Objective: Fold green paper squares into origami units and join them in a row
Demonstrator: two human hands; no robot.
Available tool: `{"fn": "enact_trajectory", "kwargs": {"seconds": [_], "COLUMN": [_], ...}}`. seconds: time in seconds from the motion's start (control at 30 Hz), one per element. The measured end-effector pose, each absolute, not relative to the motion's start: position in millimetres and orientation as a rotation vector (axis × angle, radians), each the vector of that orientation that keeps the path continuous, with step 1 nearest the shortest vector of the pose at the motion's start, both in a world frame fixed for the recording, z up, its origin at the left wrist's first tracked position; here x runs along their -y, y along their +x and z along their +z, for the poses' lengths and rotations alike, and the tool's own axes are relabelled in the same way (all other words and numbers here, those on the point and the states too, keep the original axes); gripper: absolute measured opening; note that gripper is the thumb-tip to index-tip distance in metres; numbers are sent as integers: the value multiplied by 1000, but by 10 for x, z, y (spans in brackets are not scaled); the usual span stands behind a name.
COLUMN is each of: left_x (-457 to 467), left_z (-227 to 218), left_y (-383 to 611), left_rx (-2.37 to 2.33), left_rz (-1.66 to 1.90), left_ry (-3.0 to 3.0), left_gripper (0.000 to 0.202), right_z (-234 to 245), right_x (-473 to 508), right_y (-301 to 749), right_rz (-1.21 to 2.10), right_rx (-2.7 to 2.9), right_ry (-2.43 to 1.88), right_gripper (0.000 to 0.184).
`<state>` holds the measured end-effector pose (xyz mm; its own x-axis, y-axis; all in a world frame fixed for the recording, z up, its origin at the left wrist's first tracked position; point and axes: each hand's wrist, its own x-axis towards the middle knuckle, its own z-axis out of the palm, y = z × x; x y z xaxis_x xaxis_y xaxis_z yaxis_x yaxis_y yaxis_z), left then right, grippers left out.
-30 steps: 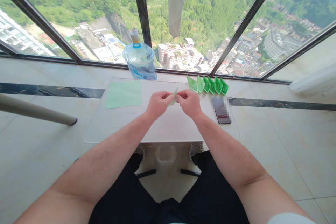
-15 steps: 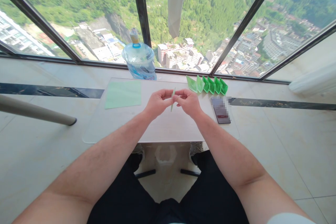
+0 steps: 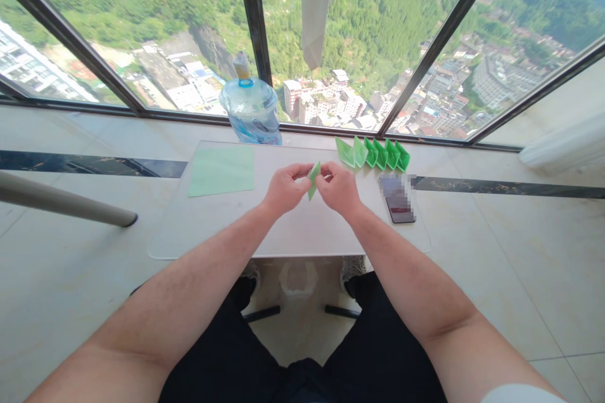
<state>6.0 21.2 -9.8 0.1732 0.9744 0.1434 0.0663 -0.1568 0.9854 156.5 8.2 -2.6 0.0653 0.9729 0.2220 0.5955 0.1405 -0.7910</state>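
Between my hands, above the middle of the white table (image 3: pixel 283 233), is a small folded piece of light green paper (image 3: pixel 314 181), seen nearly edge-on and a little opened. My left hand (image 3: pixel 286 187) pinches its left side between thumb and fingers. On the other side my right hand (image 3: pixel 338 186) grips it too, thumb toward me; its fingertips are partly hidden behind the paper. To the left lies a flat light green sheet (image 3: pixel 221 170). Several folded green paper boats (image 3: pixel 373 153) stand in a row at the table's back right, lighter ones at the left end.
A phone (image 3: pixel 397 199) lies at the table's right side, partly pixelated. Behind the table stands a large clear water bottle (image 3: pixel 250 110) against the window. A grey pole (image 3: pixel 66 198) reaches in from the left. My legs are below the table's front edge.
The folded paper has turned and spread, so more of its green face shows than the thin edge seen before. Both hands have shifted slightly around it.
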Motion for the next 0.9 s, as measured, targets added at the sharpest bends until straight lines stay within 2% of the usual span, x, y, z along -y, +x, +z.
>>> {"fn": "enact_trajectory", "kwargs": {"seconds": [0.17,0.3,0.53,0.9], "left_x": [-169,-148,-187,-175], "left_z": [-116,-109,-119,-103], "left_y": [61,63,105,164], "left_rx": [-1243,-1449,-1618,-1692], "left_rz": [1106,1021,981,1081], "left_ry": [1809,2036,1903,1744], "left_gripper": [40,28,18,17], "right_z": [-39,-29,-68,-75], "right_x": [-58,-59,-71,-118], "right_y": [1511,1495,1468,1442], "right_rz": [438,356,261,316], "right_rx": [1770,1813,1903,1745], "right_ry": [-1689,-1724,-1792,-1844], "right_gripper": [13,13,14,17]}}
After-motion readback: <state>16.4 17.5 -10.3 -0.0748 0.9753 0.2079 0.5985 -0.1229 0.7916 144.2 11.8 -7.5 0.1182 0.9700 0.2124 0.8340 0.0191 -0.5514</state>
